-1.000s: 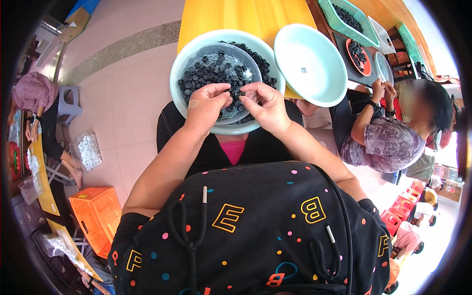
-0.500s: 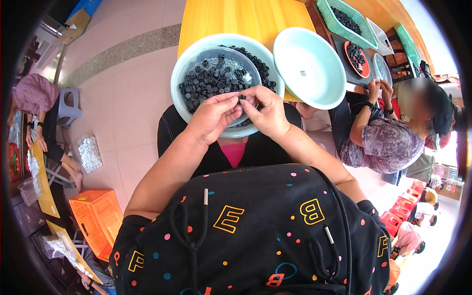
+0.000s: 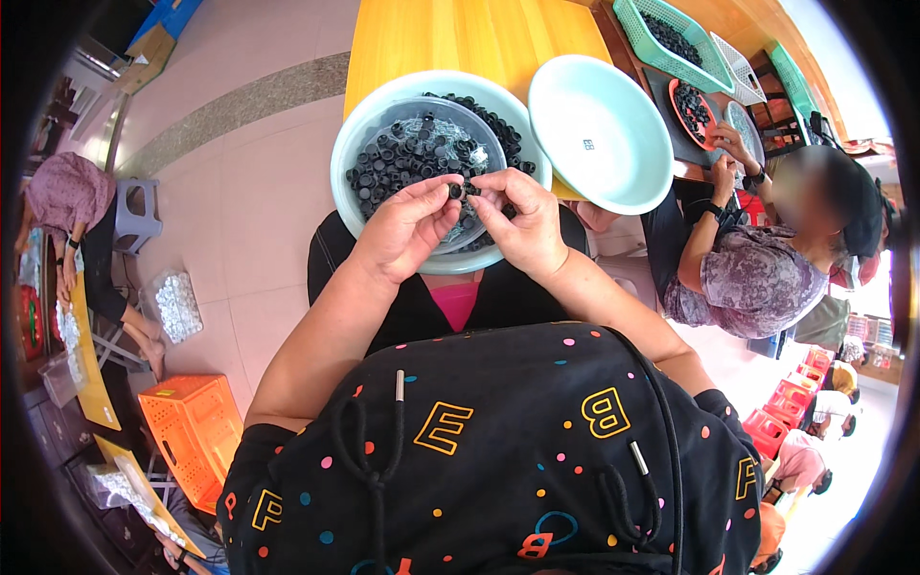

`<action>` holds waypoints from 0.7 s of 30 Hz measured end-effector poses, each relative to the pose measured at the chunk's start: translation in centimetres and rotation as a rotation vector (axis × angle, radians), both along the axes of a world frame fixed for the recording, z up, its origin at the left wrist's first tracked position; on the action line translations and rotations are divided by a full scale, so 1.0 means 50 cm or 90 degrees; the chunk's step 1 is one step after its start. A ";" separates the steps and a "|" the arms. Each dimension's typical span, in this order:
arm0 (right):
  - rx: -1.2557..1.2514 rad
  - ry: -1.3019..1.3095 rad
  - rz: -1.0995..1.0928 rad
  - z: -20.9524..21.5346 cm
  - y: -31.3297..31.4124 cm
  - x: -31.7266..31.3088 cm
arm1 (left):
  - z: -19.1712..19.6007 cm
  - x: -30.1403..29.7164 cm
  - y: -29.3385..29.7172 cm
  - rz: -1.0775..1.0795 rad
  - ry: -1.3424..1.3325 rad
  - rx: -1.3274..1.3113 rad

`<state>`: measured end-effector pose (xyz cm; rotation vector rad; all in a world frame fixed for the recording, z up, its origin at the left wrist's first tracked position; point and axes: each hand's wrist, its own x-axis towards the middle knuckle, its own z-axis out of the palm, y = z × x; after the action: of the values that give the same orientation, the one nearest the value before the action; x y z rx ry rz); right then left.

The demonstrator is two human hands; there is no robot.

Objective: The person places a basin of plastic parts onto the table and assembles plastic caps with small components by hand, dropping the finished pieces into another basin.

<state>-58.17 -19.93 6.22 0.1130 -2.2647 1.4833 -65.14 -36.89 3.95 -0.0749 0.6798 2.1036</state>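
Observation:
My left hand pinches a small round black cap between thumb and fingertips. Close against it, my right hand has thumb and forefinger closed on another small dark piece, too small to make out fully. One more black cap shows by the curled fingers of my right hand. Both hands are over the near side of a clear plastic bowl filled with black caps and some clear pieces. That bowl sits inside a pale green basin holding more black caps.
An upturned or bare pale green basin lies to the right on the yellow table. A co-worker sits at right by an orange plate and a green basket of black pieces. An orange crate stands at lower left.
My fingertips have moved slightly apart, and a round black cap now shows in my left hand. Another cap has come into sight by my right fingers. The co-worker's hand has moved toward the orange plate.

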 end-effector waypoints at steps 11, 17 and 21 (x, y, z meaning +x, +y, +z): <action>0.086 0.015 0.019 0.011 0.007 0.000 | 0.003 0.004 0.013 -0.008 0.007 0.011; 0.085 0.008 0.020 0.003 0.007 -0.003 | 0.010 0.005 0.016 0.002 0.016 -0.022; 0.095 0.012 0.015 0.002 0.002 0.000 | 0.003 0.010 0.015 0.010 0.055 -0.060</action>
<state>-58.17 -19.83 6.34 0.1978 -2.3641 1.3180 -64.65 -36.14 4.10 -0.0410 0.8326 2.0990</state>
